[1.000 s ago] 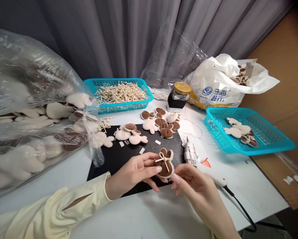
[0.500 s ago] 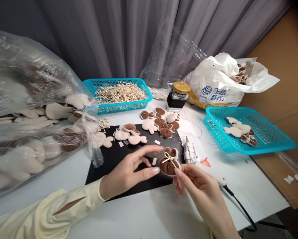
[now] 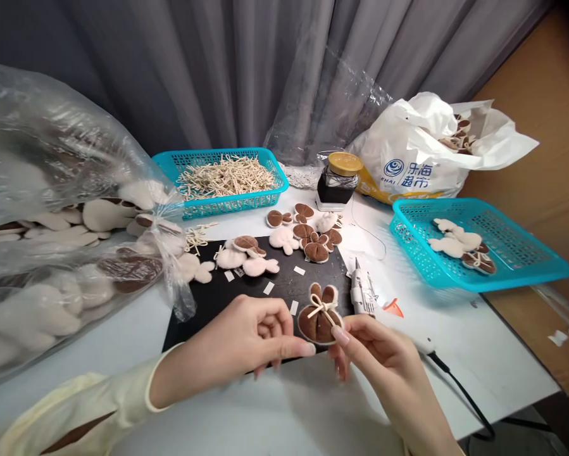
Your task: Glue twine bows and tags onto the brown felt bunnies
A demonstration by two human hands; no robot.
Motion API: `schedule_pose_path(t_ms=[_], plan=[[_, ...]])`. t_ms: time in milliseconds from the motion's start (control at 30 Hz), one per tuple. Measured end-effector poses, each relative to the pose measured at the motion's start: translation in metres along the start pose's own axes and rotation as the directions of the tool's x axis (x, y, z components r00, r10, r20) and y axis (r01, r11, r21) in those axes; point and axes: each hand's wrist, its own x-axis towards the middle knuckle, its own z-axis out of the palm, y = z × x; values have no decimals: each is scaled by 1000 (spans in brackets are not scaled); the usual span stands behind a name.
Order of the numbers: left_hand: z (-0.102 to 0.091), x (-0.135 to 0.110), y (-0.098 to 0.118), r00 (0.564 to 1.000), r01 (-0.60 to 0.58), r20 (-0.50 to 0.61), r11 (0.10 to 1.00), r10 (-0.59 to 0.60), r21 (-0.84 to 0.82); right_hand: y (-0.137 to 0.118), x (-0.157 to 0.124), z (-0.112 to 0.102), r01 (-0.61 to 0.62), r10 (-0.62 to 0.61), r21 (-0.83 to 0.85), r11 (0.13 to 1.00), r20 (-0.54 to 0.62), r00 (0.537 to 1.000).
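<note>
**A:** What's between the hands?

**B:** A brown plush bunny-shaped piece (image 3: 318,316) with 2 small ears and a cream bow tied at the base of the ears. It is held above the near edge of the black mat (image 3: 218,304). The right hand (image 3: 383,361) pinches its lower right rim between thumb and fingertips. The left hand (image 3: 237,345) has its fingers curled in, and its thumb tip touches the piece's lower left edge.

**A:** And on the mat itself?

**B:** Several small white paper slips, plus a cluster of cream and brown bunny pieces (image 3: 303,237) along the far edge. Some spill onto the white table (image 3: 284,411).

**A:** What's just right of the held piece?

**B:** A white hot glue gun (image 3: 367,294) lying on the table, nozzle pointing away, with its black cord (image 3: 459,399) trailing toward the table's near right edge. A small orange scrap (image 3: 393,309) lies beside it.

**A:** The baskets?

**B:** 2 turquoise ones. The far basket (image 3: 218,180) is heaped with cream bows. The right basket (image 3: 478,250) holds a few bunny pieces, cream and brown.

**A:** Anything else?

**B:** A big clear plastic bag (image 3: 61,215) of plush pieces at left, a dark jar with a gold lid (image 3: 338,180) behind the mat, and a white shopping bag (image 3: 421,158) with blue print behind the right basket. Grey curtains hang at the back.
</note>
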Motion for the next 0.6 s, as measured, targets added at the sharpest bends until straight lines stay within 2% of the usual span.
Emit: schedule_pose_path(t_ms=[67, 200, 267, 333, 367, 400, 433, 467, 533, 600], plan=[[8, 7, -5, 999, 5, 49, 996, -1, -85, 1, -1, 1, -6, 7, -21, 1000, 42, 999], [18, 8, -15, 994, -53, 82, 979, 70, -196, 3, -1, 7, -15, 25, -109, 994, 89, 996], [21, 8, -20, 992, -65, 90, 968, 90, -242, 2, -1, 5, 16, 5, -200, 980, 104, 995], [22, 11, -24, 991, -69, 91, 955, 99, -290, 1, -2, -5, 93, -76, -369, 925, 61, 995], [22, 13, -26, 991, -71, 89, 947, 104, -312, 1, -3, -15, 154, -160, -487, 860, 31, 987], [21, 15, -28, 991, -74, 84, 940, 108, -334, 2, -4, -27, 208, -255, -617, 759, 12, 967], [20, 17, -29, 991, -78, 77, 931, 112, -356, 4, -5, -41, 257, -362, -744, 617, 22, 932], [19, 19, -31, 991, -84, 69, 922, 118, -377, 8, -6, -56, 310, -433, -840, 446, 100, 896], [17, 22, -33, 990, -90, 63, 902, 128, -422, 19, -5, -83, 289, -435, -940, 180, 187, 881], [15, 23, -33, 988, -88, 72, 881, 136, -464, 34, -2, -99, 217, -396, -974, 69, 173, 902]])
